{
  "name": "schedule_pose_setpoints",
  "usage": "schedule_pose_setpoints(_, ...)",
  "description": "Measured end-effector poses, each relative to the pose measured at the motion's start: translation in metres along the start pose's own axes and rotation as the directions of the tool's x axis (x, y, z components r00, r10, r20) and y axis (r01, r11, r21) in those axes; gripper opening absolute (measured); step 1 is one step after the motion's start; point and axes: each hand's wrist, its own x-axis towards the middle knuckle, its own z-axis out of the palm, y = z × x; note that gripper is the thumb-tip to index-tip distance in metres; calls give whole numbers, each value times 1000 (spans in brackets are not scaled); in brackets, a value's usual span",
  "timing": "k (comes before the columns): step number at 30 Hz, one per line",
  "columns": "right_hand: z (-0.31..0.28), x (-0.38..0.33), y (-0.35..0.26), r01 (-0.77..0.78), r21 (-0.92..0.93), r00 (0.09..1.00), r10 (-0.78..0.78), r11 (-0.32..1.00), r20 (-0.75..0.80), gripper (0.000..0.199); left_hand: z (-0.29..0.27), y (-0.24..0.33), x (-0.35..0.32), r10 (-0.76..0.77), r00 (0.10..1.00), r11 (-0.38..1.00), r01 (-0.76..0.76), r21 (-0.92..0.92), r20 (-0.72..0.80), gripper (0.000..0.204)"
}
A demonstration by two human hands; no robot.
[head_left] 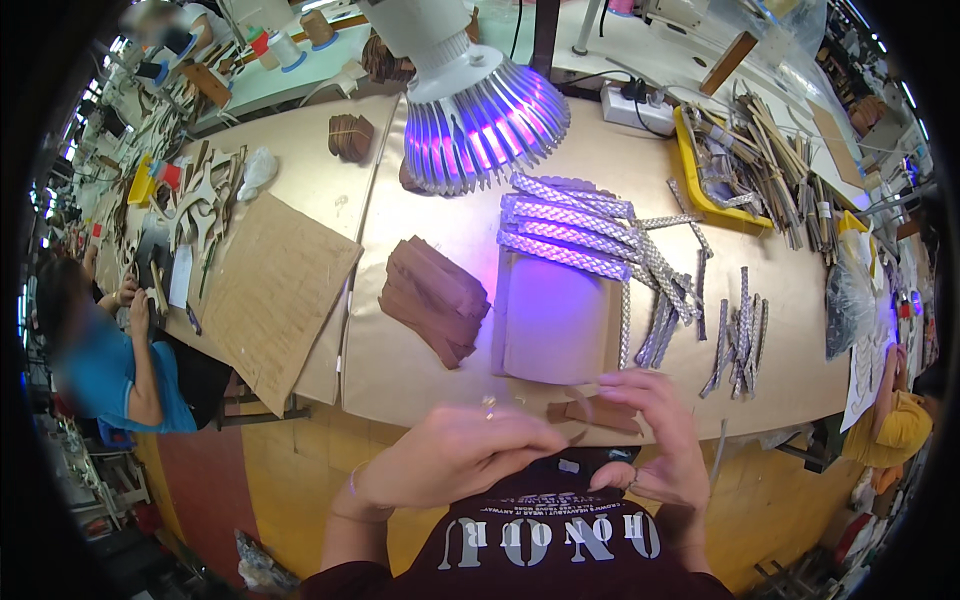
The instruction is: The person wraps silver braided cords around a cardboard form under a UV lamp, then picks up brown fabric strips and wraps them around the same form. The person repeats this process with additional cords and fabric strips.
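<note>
At the table's near edge my left hand point(465, 455), blurred by motion, has its fingers pressed together, with their tips at a thin, curved brown strip point(586, 418). My right hand point(660, 435) is curved on the other side of the strip, thumb and fingers apart, fingertips close to the strip's upper end. Flat brown pieces point(612, 416) lie just beyond the hands. Farther off is a tan block or board point(555, 325). Several braided silvery strips point(570, 240) lie across its far end under the lit lamp. A stack of brown leather-like pieces point(435, 300) lies to its left.
The finned lamp point(485, 125) hangs low over the far middle. More braided strips point(740, 340) lie at the right, near a yellow tray point(720, 210) of strips. A cardboard sheet point(280, 290) covers the left side. Other people sit at left point(120, 350) and right point(885, 425).
</note>
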Motion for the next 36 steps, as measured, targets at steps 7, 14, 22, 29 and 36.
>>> schedule_pose_setpoints(7,19,49,31,-218,382,948,287,898,-135,23,4,-46,54,-255,926,898,121,-424,-277,11)
schedule_pose_setpoints(14,32,64,51,-210,249,880,294,945,-372,20,19,-92,69,-384,861,774,102,-625,-334,22)
schedule_pose_setpoints(22,48,59,63,-232,139,816,270,963,-510,34,34,-108,61,-412,768,827,89,-554,-490,25)
schedule_pose_setpoints(29,20,4,71,-245,-57,915,211,968,-345,17,54,-106,5,10,762,999,27,47,-647,27)
schedule_pose_setpoints(36,41,-32,70,-240,-403,962,273,883,26,22,113,-104,-41,333,772,888,-63,456,-541,32)
